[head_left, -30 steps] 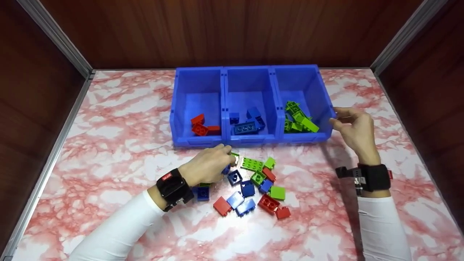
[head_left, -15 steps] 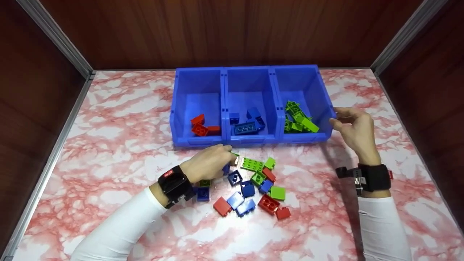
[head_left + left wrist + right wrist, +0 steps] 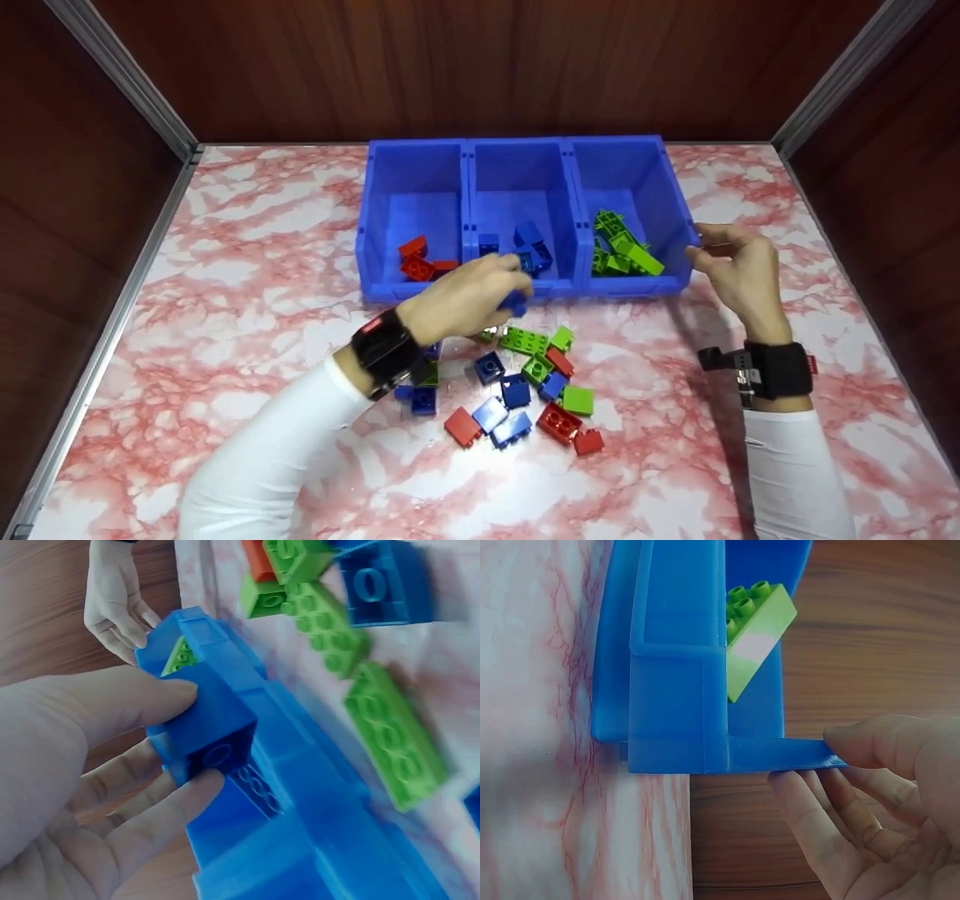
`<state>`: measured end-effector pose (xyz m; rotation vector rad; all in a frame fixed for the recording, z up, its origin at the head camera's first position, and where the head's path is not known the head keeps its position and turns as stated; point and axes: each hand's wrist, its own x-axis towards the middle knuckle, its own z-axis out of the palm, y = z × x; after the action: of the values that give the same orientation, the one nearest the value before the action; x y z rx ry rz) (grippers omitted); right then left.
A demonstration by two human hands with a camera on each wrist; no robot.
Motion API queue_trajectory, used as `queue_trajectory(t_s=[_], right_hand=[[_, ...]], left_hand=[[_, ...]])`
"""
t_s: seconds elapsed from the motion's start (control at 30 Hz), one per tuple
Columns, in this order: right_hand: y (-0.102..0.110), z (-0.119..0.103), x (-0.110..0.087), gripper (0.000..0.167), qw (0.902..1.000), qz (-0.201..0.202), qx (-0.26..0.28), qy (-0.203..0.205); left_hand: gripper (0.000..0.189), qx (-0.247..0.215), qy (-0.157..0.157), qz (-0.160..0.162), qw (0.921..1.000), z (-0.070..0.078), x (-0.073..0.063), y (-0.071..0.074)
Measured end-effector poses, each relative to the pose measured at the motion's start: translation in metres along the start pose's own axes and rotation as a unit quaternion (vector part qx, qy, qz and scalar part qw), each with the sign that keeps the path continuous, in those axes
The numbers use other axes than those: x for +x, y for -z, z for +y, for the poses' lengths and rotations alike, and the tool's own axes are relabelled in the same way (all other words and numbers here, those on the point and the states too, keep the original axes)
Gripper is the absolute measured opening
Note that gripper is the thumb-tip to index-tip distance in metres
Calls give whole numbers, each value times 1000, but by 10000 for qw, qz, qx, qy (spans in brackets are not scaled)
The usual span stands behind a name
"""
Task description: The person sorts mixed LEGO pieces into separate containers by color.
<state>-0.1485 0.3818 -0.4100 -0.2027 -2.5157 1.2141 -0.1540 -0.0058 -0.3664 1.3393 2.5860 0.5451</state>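
My left hand [image 3: 472, 296] pinches a blue toy brick [image 3: 206, 720] between thumb and fingers, just over the front edge of the bin's middle compartment. The blue three-compartment bin [image 3: 637, 285] stands in front of me. Red bricks [image 3: 418, 268] lie in its left compartment, blue bricks [image 3: 530, 238] in the middle one, green bricks [image 3: 630, 251] in the right one. With thumb and fingers, my right hand [image 3: 742, 277] grips the rim of the bin's right side wall, as the right wrist view shows. The left hand covers part of the middle compartment.
Loose red, blue and green bricks lie on the marbled table [image 3: 637, 472] before the bin, among them a long green brick [image 3: 525, 340] and a red brick [image 3: 559, 422]. Dark wood panels [image 3: 480, 67] enclose the table at the back and sides.
My left hand has lifted a blue brick from the pile and moved up and right to the middle compartment's front edge. The right hand has stayed on the bin's side wall.
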Motion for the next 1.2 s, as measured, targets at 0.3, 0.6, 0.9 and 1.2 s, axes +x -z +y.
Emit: queue_trajectory(t_s=[0.3,0.6,0.9,1.2], right_hand=[[0,-2,-2,34,9999,37,-25,99],[2,-2,-2,35,9999,-12,-23,99],[-1,1,0,34,9999,-37,-94,-23],[0,-1,-1,34,9999,28,-104,32]], left_hand=[[36,-34,252,145,9996,12,49,7],[33,96,811,319,9961,7,84,-2],[24,75,1116,162,9936,-2,98,-17],[35,221,937,191,9952,-2,94,-18]])
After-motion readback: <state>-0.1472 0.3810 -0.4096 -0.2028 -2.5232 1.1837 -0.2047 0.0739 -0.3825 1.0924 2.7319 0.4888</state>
